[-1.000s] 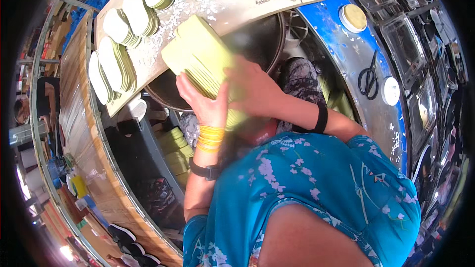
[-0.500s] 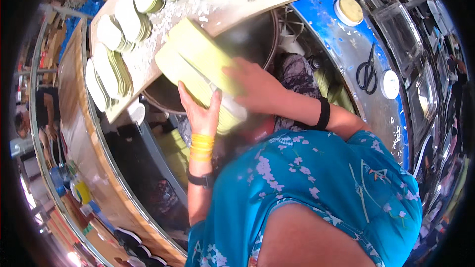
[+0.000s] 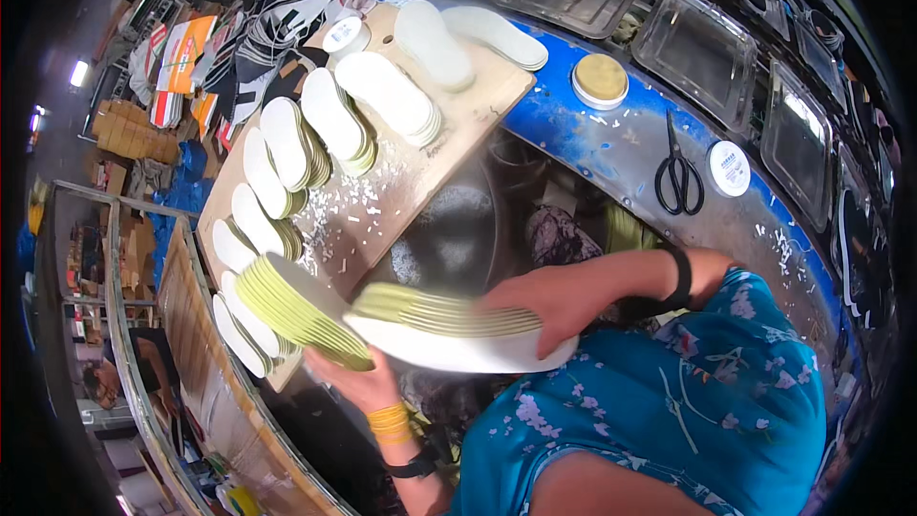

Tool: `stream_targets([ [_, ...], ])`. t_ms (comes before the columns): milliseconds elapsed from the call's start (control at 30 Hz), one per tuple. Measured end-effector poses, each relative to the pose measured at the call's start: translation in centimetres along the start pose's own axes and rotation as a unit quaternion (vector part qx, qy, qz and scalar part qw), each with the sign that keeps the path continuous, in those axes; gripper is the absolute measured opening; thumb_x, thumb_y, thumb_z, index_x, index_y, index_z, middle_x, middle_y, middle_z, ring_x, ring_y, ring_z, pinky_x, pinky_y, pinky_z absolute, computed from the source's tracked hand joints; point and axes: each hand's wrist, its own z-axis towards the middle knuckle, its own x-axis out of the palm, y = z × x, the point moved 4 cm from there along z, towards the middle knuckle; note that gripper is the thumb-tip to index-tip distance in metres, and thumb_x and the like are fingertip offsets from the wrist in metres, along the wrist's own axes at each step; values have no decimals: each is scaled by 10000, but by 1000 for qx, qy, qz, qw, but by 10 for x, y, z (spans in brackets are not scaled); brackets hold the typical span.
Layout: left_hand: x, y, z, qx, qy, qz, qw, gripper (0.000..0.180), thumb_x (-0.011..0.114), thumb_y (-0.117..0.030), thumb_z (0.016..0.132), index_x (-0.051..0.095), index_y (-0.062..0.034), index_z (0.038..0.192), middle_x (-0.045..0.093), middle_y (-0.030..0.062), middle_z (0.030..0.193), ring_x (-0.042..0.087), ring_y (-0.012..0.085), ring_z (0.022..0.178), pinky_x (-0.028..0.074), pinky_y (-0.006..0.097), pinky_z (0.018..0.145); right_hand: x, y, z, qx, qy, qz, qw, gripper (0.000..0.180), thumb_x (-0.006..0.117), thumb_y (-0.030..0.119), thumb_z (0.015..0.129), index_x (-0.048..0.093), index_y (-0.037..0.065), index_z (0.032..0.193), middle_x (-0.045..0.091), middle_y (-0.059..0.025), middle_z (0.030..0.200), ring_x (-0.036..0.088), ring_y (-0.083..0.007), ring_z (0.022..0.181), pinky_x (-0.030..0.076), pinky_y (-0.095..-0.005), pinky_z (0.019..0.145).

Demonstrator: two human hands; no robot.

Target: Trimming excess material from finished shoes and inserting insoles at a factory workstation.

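A thick stack of shoe insoles [image 3: 430,325], white-faced with yellow-green edges, lies fanned out between my hands in the lower middle of the view. My left hand [image 3: 358,384] grips it from below, yellow bangles and a dark watch on that wrist. From the right, my right hand [image 3: 537,311] presses on its top and end, a black band on the forearm. The stack's left part [image 3: 287,311] tilts up beside the wooden board [image 3: 401,193], which carries more insole stacks [image 3: 330,119].
A curved blue worktable [image 3: 611,148] holds black scissors [image 3: 678,177], a round yellow tin [image 3: 600,79] and a white lid [image 3: 730,168]. Clear plastic trays [image 3: 702,38] line its far rim. White scraps litter the board. Another person [image 3: 105,377] is at the far left.
The stack has swung from upright before me to lying nearly flat and fanned out, lower in the view. Both hands stayed on it. The board now shows fully.
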Motion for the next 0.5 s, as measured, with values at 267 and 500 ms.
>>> stream_targets([
  [267, 3, 12, 44, -145, -46, -257, 954, 795, 595, -49, 726, 117, 19, 1358, 188, 223, 1386, 231, 317, 1273, 188, 414, 1054, -128, -18, -38, 5, -215, 269, 939, 965, 778, 228, 546, 266, 91, 1352, 384, -92, 1289, 383, -213, 1186, 289, -349, 1006],
  [500, 16, 5, 29, -213, -9, -336, 917, 787, 564, -10, 733, 98, -3, 1368, 178, 223, 1384, 239, 306, 1263, 214, 402, 1041, -264, -58, 69, -217, -413, 377, 800, 527, 544, 107, 785, 358, 0, 1266, 527, -110, 1136, 541, -178, 1011, 446, -304, 850],
])
